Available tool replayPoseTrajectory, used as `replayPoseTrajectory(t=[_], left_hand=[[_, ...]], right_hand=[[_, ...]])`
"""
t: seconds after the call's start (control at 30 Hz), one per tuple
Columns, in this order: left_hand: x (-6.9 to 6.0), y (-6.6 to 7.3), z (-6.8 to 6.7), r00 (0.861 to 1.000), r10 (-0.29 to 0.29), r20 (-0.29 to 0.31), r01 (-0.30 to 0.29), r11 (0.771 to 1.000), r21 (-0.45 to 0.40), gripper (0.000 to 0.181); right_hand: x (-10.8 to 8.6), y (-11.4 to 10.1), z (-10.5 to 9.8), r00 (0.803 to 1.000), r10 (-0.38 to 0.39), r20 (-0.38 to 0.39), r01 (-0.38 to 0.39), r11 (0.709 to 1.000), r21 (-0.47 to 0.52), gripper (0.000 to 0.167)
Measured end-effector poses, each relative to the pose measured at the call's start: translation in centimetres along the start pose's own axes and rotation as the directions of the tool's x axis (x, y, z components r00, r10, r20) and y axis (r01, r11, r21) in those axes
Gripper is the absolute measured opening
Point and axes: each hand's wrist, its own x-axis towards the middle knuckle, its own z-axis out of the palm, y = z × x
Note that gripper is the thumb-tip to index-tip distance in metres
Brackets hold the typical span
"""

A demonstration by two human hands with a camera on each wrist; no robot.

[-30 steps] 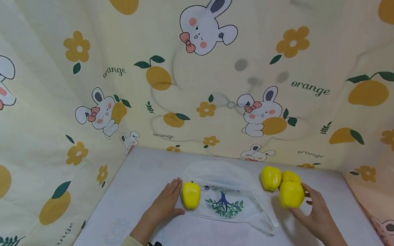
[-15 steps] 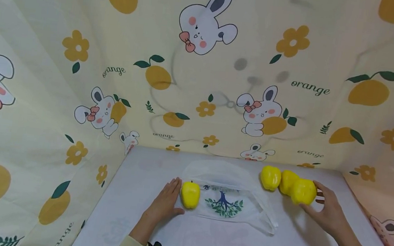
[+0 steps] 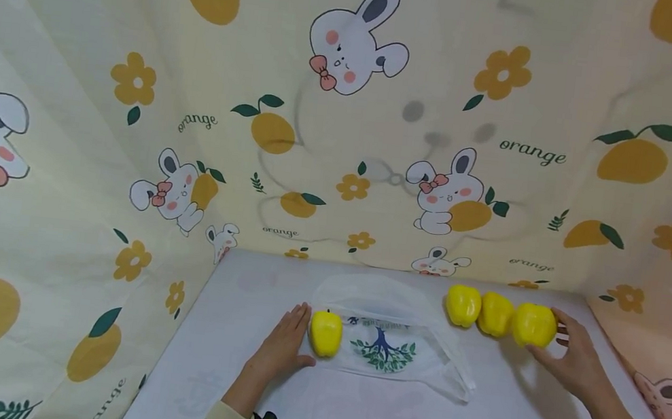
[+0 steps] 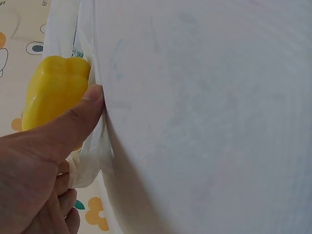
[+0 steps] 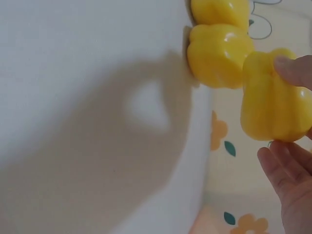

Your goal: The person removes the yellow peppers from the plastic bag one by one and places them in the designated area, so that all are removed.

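My right hand (image 3: 579,363) grips a yellow bell pepper (image 3: 534,324) between thumb and fingers; in the right wrist view, this bell pepper (image 5: 273,100) is raised off the table. To its left, two more yellow bell peppers (image 3: 463,305) stand side by side. A white plastic bag (image 3: 434,349) with a printed tree lies flat mid-table. Resting flat at the bag's left end is my left hand (image 3: 281,346), fingers straight. Just right of those fingers, another yellow bell pepper (image 3: 326,333) sits on the bag. The left wrist view shows my thumb (image 4: 90,100) by the bag's edge.
The white table (image 3: 363,417) ends at the back and sides against a hanging cloth (image 3: 331,134) printed with rabbits, oranges and flowers. A dark shadow of the right hand falls across the table.
My right hand has moved right with its bell pepper, away from the two others and uncovering the rear one. The left hand stays in place.
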Motion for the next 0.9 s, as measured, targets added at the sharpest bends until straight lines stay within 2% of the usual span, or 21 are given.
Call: replayPoseTrajectory(t=[0.27, 0.47, 0.73, 0.9], left_hand=[[0.1, 0.0, 0.1, 1.000, 0.005, 0.006, -0.005, 1.000, 0.028, 0.110], [0.2, 0.1, -0.1, 1.000, 0.006, -0.002, -0.006, 0.999, 0.041, 0.111], [0.2, 0.2, -0.2, 1.000, -0.002, -0.002, 0.002, 1.000, 0.023, 0.110], [0.2, 0.0, 0.1, 1.000, -0.007, 0.001, 0.007, 1.000, 0.022, 0.110]], right_hand=[[0.4, 0.7, 0.1, 0.998, 0.066, 0.005, -0.066, 0.998, -0.003, 0.096], [1.2, 1.3, 0.3, 0.997, 0.081, 0.008, -0.081, 0.997, 0.000, 0.095], [1.4, 2.8, 0.5, 0.992, 0.126, 0.026, -0.126, 0.992, 0.027, 0.095], [1.5, 3.2, 0.9, 0.985, 0.162, 0.062, -0.165, 0.985, 0.050, 0.094]])
